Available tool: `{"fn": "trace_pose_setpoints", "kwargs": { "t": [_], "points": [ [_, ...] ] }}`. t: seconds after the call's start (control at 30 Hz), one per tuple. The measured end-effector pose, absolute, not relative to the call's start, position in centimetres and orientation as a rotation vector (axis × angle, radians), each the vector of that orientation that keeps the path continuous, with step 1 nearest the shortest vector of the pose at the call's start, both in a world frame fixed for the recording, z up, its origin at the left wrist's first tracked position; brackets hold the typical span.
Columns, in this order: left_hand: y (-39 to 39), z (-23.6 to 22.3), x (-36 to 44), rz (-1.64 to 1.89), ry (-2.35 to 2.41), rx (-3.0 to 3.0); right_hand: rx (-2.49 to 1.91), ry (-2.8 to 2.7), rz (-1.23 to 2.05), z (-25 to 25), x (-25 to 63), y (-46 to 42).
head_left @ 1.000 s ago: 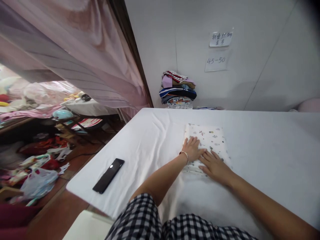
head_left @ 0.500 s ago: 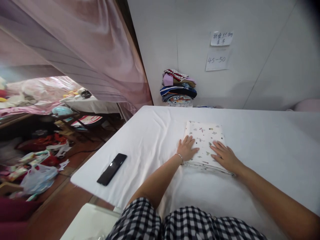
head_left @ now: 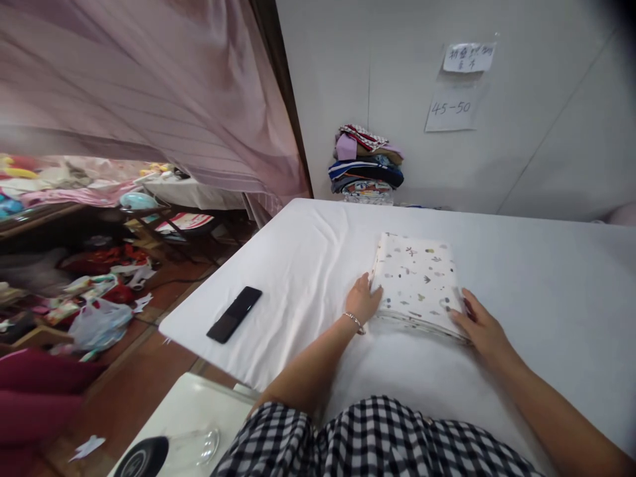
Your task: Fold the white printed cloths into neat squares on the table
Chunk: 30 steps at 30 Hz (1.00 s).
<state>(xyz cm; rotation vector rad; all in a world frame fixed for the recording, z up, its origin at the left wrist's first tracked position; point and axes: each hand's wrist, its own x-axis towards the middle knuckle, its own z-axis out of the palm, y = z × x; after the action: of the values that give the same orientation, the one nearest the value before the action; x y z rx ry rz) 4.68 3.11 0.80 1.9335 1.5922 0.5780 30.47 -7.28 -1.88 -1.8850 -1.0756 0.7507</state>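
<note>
A folded white cloth with small coloured prints (head_left: pixel 418 281) lies flat on the white-covered table (head_left: pixel 536 291). My left hand (head_left: pixel 364 299), with a thin bracelet at the wrist, rests against the cloth's near left edge, fingers curled along it. At the near right corner of the cloth my right hand (head_left: pixel 479 324) lies with fingers touching the edge. Neither hand has lifted the cloth.
A black phone (head_left: pixel 234 314) lies near the table's left edge. A stack of folded clothes (head_left: pixel 366 167) stands by the wall behind the table. Two paper notes (head_left: pixel 451 106) hang on the wall. A pink curtain (head_left: pixel 163 93) hangs left, above floor clutter.
Both hands slid off the top of the folded cloth outward to its near left and right edges. The view shifted slightly left and down.
</note>
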Motion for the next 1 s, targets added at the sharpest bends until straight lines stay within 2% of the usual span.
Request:
{"fn": "trace_pose_setpoints", "kwargs": {
  "t": [0.17, 0.4, 0.6, 0.8, 1.0],
  "points": [
    [3.8, 1.6, 4.7, 0.461, 1.599, 1.777, -1.766, -0.802, 0.964, -1.3, 30.9, -6.9],
    [2.6, 2.5, 5.4, 0.340, 1.562, 1.738, -1.773, -0.928, 1.010, -0.9, 34.1, -5.2],
    [0.1, 2.4, 5.5, 0.286, 1.377, 1.768, -1.972, -1.155, 0.806, -0.7, 38.0, -5.8],
    [3.5, 2.9, 5.1, 0.468, 1.469, 1.760, -2.022, -1.576, 0.329, 0.1, 35.9, -6.0],
    [6.5, 2.6, 6.6, 0.521, 1.535, 1.604, -1.742, -1.769, 0.472, 2.1, 28.9, -4.2]
  ]
}}
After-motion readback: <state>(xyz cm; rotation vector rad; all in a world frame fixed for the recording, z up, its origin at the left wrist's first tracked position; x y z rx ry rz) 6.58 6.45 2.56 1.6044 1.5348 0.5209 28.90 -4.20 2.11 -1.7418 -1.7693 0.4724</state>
